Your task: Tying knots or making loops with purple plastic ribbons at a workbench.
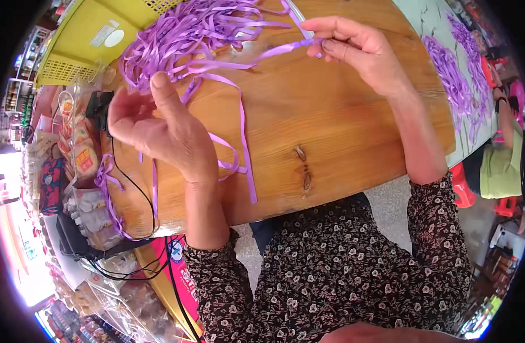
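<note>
My right hand (357,51) pinches a purple ribbon (277,51) at a small knot between thumb and fingers, above the far part of the wooden table (342,126). From there the ribbon runs left to a tangled heap of purple ribbons (177,37). A thin silvery rod (297,12) shows just beyond the right fingers, with ribbon beside it; its lower end is hard to make out. My left hand (162,126) is raised at the near left of the heap, thumb up and fingers loosely bent apart, with nothing visible in it. Loose ribbon ends (243,131) hang below.
A yellow-green plastic basket (74,43) stands behind the heap at the far left. A black cable (131,180) crosses the table's left edge, near packaged goods (82,148). On the right, more purple ribbons (454,74) lie on a marble-patterned surface; a person in green (499,171) is beyond.
</note>
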Tool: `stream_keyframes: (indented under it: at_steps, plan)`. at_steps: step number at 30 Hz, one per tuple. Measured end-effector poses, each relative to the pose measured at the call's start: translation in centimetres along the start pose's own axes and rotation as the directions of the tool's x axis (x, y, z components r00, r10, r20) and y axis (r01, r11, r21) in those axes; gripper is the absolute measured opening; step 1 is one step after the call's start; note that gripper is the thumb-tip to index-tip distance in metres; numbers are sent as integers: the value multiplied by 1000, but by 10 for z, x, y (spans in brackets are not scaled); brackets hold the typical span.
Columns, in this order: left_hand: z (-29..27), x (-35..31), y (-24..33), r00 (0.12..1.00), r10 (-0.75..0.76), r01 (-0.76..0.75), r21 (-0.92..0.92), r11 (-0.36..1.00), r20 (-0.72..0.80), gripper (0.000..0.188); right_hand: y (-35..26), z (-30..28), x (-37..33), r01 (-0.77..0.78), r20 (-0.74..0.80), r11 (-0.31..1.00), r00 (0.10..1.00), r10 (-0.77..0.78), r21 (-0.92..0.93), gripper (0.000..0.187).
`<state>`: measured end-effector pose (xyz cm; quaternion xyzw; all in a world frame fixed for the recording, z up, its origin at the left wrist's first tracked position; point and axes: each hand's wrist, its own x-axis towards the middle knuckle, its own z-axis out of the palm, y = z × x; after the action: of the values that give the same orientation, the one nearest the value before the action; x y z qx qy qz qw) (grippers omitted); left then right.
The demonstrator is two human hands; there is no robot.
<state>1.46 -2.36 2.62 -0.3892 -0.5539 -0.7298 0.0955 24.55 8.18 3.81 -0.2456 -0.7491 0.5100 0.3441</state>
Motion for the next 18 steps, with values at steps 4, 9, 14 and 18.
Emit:
stream_keyframes:
  at_steps: [4, 9, 14, 18]
  plan:
    - [11, -13, -1, 862, 325, -311, -102, 945, 390, 37, -3, 15, -4, -9, 73, 998, 997, 5, 59, 34]
    - [20, -49, 13, 728, 85, 80, -207, 975, 680, 26, -7, 37, -9, 57, 100, 998, 993, -58, 15, 36]
    - [17, -30, 3, 766, 255, -271, -62, 960, 590, 10, -2, 24, -6, 122, 79, 958, 991, -104, -261, 27]
    - [6, -3, -5, 825, -63, -107, 264, 958, 562, 15, 7, -7, -1, -24, -128, 989, 992, 5, -147, 12]
